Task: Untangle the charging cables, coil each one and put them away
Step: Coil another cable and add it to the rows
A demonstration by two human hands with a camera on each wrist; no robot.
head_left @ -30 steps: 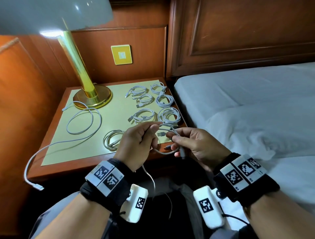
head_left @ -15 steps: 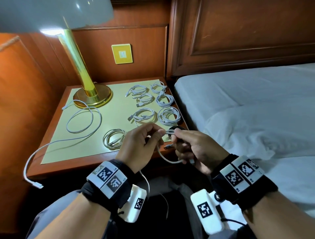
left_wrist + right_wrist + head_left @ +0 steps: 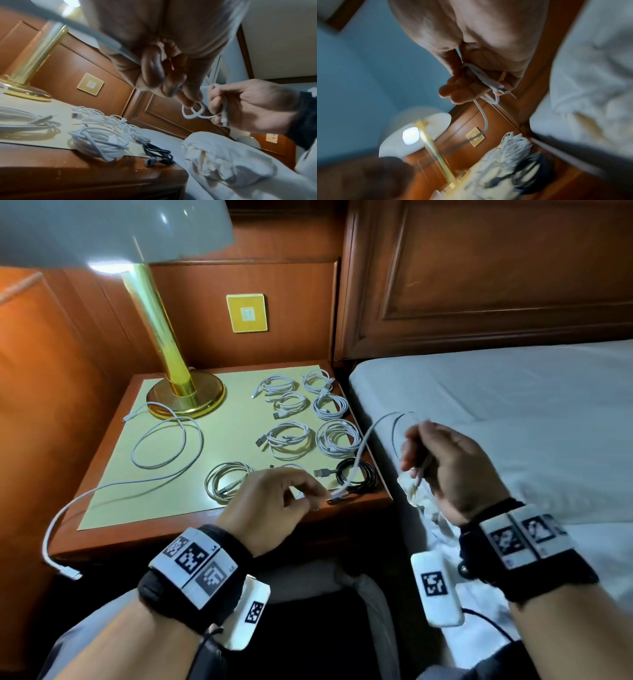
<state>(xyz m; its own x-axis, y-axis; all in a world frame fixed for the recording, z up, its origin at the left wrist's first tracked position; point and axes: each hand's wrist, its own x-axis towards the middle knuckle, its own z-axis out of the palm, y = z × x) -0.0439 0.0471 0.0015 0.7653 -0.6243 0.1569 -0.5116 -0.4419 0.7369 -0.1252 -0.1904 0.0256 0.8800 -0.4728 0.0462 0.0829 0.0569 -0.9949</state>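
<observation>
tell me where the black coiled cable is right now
In the head view the black coiled cable lies at the nightstand's front right corner, next to the bed.

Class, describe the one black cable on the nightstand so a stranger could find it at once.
Start at the wooden nightstand beside the bed. Go to its front corner nearest the bed. There lies the black cable, coiled; every other cable there is white or pale grey.
</observation>
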